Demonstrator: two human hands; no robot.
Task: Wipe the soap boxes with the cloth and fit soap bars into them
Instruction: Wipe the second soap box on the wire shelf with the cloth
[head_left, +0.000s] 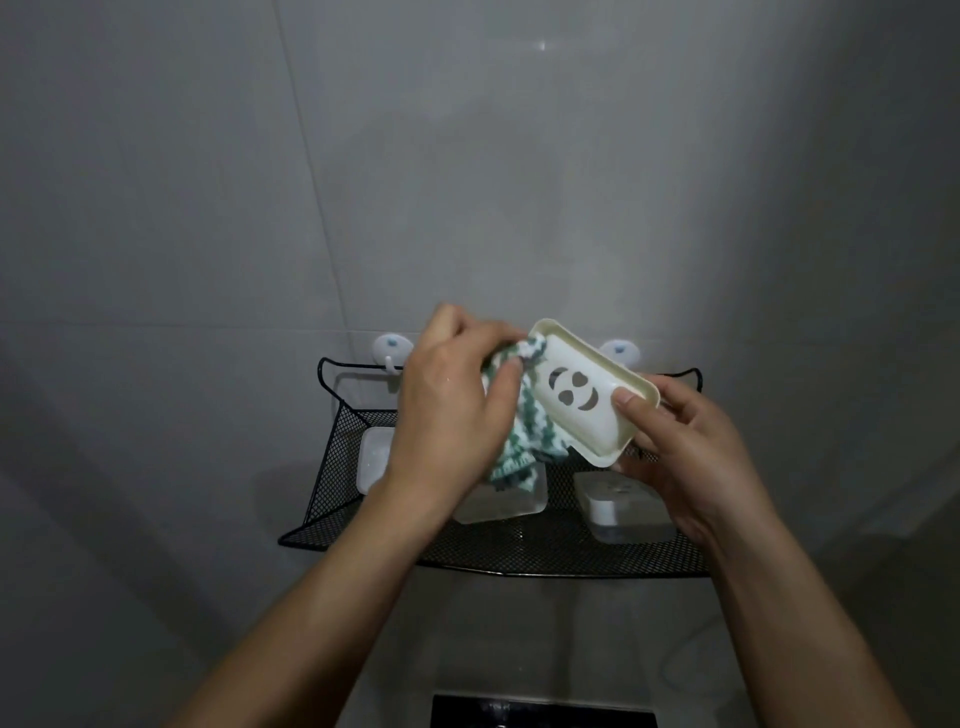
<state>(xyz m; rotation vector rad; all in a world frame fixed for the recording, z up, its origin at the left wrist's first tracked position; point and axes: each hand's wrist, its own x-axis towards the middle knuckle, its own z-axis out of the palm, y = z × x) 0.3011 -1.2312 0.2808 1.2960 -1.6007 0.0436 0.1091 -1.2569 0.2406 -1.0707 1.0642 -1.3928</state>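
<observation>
Two hands (452, 410), cloth (511, 447), three boxes (589, 395)

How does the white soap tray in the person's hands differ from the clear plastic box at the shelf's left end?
The white soap tray with cut-out holes is opaque, the clear plastic box see-through. The tray is held tilted above the black mesh shelf; the box rests on it. Both are rounded rectangles.

Your right hand (685, 441) holds a tilted cream soap box (587, 395) above the mesh shelf (519, 545) while your left hand (452, 410) presses a green-and-white cloth (511, 441) against it.
</observation>
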